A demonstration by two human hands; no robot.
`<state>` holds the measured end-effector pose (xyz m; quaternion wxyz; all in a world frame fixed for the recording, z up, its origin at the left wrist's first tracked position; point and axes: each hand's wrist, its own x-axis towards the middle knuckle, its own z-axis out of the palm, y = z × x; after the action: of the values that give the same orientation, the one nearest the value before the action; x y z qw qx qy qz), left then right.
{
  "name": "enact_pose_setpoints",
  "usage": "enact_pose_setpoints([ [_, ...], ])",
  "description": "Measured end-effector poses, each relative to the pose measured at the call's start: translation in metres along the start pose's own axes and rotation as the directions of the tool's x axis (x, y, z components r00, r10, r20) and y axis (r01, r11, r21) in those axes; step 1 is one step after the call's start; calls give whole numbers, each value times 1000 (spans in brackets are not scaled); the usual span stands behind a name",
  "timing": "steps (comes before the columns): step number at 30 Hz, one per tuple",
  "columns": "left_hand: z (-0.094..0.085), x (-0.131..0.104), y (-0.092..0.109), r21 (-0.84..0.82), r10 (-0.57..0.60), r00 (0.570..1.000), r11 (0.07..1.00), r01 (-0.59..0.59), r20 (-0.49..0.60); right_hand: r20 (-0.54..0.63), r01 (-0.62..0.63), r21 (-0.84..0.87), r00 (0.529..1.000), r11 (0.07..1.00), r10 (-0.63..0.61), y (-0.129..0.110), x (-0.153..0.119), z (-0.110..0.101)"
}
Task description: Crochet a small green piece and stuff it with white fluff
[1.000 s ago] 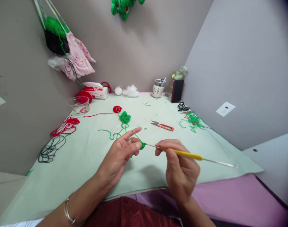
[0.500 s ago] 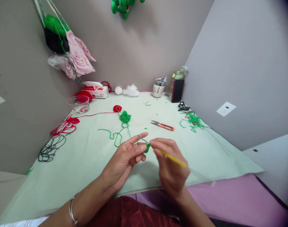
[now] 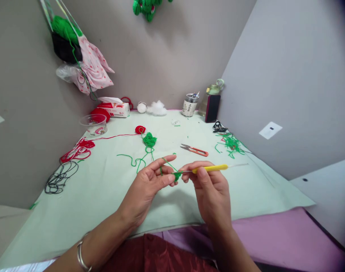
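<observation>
Between thumb and fingers, my left hand pinches a small green crochet piece. Green yarn runs from that piece up over the raised left index finger and back toward a small green yarn ball. My right hand is closed on a crochet hook with a yellow handle, held nearly level. The hook's thin metal shaft points left and its tip meets the green piece; the exact stitch is too small to make out.
Orange thread snips lie beyond my right hand. A red yarn ball, loose red yarn and dark cord are to the left. Green scraps lie right. Along the back stand a tissue pack, pen jar and phone.
My right hand has turned, swinging the hook's handle from slanting down to the right to nearly level. My left hand has shifted slightly, still pinching the green piece.
</observation>
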<state>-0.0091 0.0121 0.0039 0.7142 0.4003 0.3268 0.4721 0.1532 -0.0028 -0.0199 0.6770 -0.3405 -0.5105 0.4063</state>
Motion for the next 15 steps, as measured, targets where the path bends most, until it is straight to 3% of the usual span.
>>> enact_pose_setpoints([
  [4,0,-1,2,35,1,1000,999,-1,3,31,54,-49,998,997,-53,-5,-1,-1],
  [8,-1,-2,0,82,44,999,996,-42,-15,71,207,-316,978,926,-195,-14,-7,-3],
  [10,-1,-3,-2,134,94,995,987,-88,-43,150,321,-426,947,846,-284,-15,-10,-3],
  [13,0,-4,-5,183,162,984,972,-147,-71,306,521,-540,853,661,-422,-7,-15,-3],
  [15,1,-4,-7,105,107,992,990,-99,-64,352,598,-623,790,504,-501,1,-18,-1],
])
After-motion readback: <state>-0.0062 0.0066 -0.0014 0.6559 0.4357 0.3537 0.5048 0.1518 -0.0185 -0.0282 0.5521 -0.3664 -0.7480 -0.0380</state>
